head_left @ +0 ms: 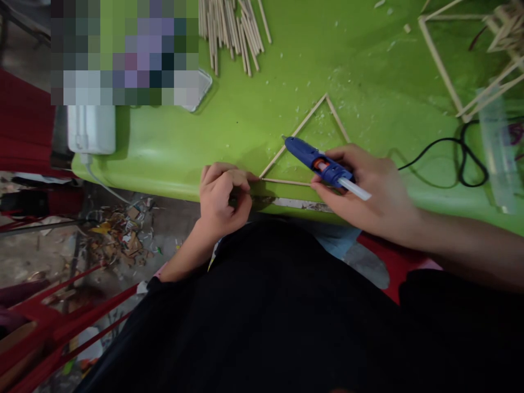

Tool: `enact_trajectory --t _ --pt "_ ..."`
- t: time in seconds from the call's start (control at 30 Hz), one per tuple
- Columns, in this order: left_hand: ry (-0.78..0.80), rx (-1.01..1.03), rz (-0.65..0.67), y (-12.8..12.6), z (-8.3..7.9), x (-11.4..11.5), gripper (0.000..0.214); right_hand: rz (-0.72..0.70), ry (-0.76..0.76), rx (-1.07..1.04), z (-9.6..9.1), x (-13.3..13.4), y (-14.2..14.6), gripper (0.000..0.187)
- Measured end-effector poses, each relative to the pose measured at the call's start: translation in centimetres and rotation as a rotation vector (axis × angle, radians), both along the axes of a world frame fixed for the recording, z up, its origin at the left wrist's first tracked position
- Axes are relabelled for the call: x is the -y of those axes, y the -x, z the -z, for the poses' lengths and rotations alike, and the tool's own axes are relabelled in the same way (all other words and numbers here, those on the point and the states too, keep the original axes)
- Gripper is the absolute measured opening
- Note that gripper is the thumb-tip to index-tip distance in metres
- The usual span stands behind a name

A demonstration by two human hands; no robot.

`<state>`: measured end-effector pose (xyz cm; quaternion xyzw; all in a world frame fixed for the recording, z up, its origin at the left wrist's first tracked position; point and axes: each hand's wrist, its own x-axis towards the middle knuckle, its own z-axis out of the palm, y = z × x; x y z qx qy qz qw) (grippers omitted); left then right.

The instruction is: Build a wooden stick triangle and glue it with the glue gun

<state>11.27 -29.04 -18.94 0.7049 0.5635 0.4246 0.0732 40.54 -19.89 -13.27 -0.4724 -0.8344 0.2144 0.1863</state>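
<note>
A four-sided frame of thin wooden sticks [305, 117] lies flat near the front edge of the green table. My left hand [225, 196] has its fingers curled, with fingertips holding the frame's left corner against the tabletop. In my right hand [368, 191] is a blue hot glue gun [305, 150], a clear glue stick [356, 188] poking from its rear. The gun's nozzle points to the upper left, above the frame's upper-left stick. My right fingers also cover the frame's right-hand corner, so how the sticks meet there is hidden.
A bundle of wooden sticks [233, 33] lies at the back. Built stick structures [444, 68] stand at the right, near a black cord [440, 141] and a clear plastic sleeve [497, 158]. A white power bank [92, 128] with a cable sits at the left.
</note>
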Motion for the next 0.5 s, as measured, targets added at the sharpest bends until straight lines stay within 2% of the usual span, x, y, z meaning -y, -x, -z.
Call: enact_trajectory --t 0.2,0.33,0.43,0.5 --pt "0.003 0.013 0.025 0.2 -0.1 0.0 0.026 -0.002 -0.013 0.021 0.2 0.0 -0.2 0.039" --pt "-0.055 0.101 0.033 0.4 0.1 0.0 0.022 0.002 -0.001 -0.01 0.0 0.1 -0.1 0.039" --pt "-0.085 0.132 -0.026 0.8 0.4 0.1 0.017 -0.008 0.02 -0.101 -0.8 -0.1 -0.3 0.034" --pt "-0.106 0.096 -0.082 1.5 0.7 0.2 0.012 0.008 -0.024 -0.179 -1.6 -0.5 -0.7 0.032"
